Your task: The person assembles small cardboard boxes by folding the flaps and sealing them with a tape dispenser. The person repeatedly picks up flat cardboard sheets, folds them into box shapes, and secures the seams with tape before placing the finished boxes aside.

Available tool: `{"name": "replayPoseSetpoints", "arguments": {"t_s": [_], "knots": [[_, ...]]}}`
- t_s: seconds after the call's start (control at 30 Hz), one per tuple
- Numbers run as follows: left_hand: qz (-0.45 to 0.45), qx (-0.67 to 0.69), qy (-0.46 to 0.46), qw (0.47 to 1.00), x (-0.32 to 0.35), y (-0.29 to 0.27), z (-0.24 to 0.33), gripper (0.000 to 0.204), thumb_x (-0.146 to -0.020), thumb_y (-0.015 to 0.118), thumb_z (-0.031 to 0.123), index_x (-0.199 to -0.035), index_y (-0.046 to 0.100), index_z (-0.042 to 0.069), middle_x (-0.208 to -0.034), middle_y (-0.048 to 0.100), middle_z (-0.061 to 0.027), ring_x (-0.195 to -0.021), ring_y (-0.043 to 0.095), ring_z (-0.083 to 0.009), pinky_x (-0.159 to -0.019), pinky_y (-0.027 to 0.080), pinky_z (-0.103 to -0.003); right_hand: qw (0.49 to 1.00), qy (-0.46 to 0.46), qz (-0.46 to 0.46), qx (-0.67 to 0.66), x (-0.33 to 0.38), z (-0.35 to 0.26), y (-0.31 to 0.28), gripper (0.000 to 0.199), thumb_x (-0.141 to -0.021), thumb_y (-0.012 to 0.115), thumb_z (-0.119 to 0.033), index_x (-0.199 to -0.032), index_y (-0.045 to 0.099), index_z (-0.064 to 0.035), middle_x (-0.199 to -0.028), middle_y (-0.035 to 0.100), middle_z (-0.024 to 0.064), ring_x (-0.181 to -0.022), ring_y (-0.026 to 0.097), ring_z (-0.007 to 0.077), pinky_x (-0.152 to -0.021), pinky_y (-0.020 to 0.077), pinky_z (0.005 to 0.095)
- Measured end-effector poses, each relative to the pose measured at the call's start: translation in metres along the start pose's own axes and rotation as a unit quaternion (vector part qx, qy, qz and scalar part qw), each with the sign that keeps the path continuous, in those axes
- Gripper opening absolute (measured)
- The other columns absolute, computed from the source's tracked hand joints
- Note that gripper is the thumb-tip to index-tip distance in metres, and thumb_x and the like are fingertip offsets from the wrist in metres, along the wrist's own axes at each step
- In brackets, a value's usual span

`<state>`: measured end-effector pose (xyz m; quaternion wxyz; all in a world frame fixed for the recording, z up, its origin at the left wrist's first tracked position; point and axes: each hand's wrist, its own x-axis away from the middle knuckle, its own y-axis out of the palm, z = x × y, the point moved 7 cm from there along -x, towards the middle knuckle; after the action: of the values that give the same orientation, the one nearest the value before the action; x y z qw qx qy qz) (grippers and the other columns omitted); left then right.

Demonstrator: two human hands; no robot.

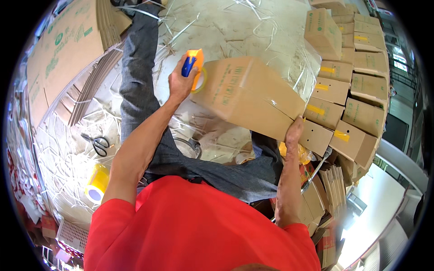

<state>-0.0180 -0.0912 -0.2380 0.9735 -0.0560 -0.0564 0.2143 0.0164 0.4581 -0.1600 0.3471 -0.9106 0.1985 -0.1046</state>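
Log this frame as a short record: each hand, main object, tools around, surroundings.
left_hand: left hand grips an orange and blue tape dispenser
right_hand: right hand at the near right corner of the carton; fingers partly hidden
main_object: brown carton with green print, between the hands
dispenser_position: at the carton's left end; contact unclear
tools_left: black-handled scissors and a yellow tape roll on the floor
surroundings_right: stacked cartons, several with yellow tape
surroundings_left: flattened cardboard, upper left
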Motion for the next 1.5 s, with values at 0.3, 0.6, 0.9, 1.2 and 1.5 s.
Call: {"name": "replayPoseSetpoints", "arguments": {"t_s": [0.3,0.6,0.9,1.2,1.5], "knots": [[0.065,0.007,0.257,0.964,0.043,-0.022,0.215,0.066,-0.088,0.081,0.014,-0.148,0.055,0.004,-0.121,0.071,-0.0213,-0.103,0.072,-0.033,-0.094,0.057,-0.041,0.988,-0.007,0.046,0.147,0.034,-0.073,0.027,0.057,-0.11,0.037,-0.038,-0.103,0.068,0.0092,-0.101,0.067,0.037,-0.099,0.062,0.0565,-0.086,0.0475,0.0558],[-0.231,-0.076,0.458,0.855,0.158,0.2,0.237,0.067,-0.087,0.074,0.035,-0.152,0.055,0.034,-0.089,0.056,-0.0106,-0.073,0.066,-0.0336,-0.061,0.053,-0.045,0.961,-0.087,0.009,-0.264,0.029,-0.031,0.036,0.054,-0.103,0.065,-0.031,-0.148,0.049,-0.0054,-0.137,0.06,0.009,-0.123,0.061,0.0254,-0.103,0.0508,0.0439],[-0.181,-0.172,0.399,0.883,0.055,0.08,0.223,0.066,-0.09,0.077,0.027,-0.152,0.055,0.032,-0.107,0.068,-0.0169,-0.08,0.07,-0.0372,-0.069,0.057,-0.047,0.996,-0.038,0.059,0.06,0.037,-0.075,0.029,0.053,-0.109,0.04,-0.035,-0.099,0.067,0.0088,-0.098,0.067,0.036,-0.092,0.061,0.0561,-0.083,0.0471,0.0544],[-0.017,-0.234,0.206,0.95,-0.033,-0.065,0.141,0.065,-0.089,0.08,0.027,-0.148,0.058,0.009,-0.127,0.071,-0.021,-0.112,0.072,-0.0348,-0.098,0.055,-0.042,0.979,-0.028,0.075,0.187,0.027,-0.051,0.03,0.051,-0.109,0.039,-0.035,-0.095,0.069,0.0044,-0.103,0.068,0.035,-0.101,0.062,0.0579,-0.086,0.049,0.0599],[0.113,-0.293,0.165,0.935,0.049,-0.275,0.11,0.054,-0.108,0.053,0.02,-0.158,0.044,0.001,-0.158,0.048,-0.0233,-0.144,0.049,-0.0376,-0.119,0.037,-0.043,0.986,-0.088,0.111,0.084,0.042,-0.06,0.016,0.049,-0.108,0.041,-0.036,-0.099,0.066,0.0039,-0.104,0.066,0.0354,-0.1,0.061,0.0567,-0.087,0.0476,0.0582]]}}
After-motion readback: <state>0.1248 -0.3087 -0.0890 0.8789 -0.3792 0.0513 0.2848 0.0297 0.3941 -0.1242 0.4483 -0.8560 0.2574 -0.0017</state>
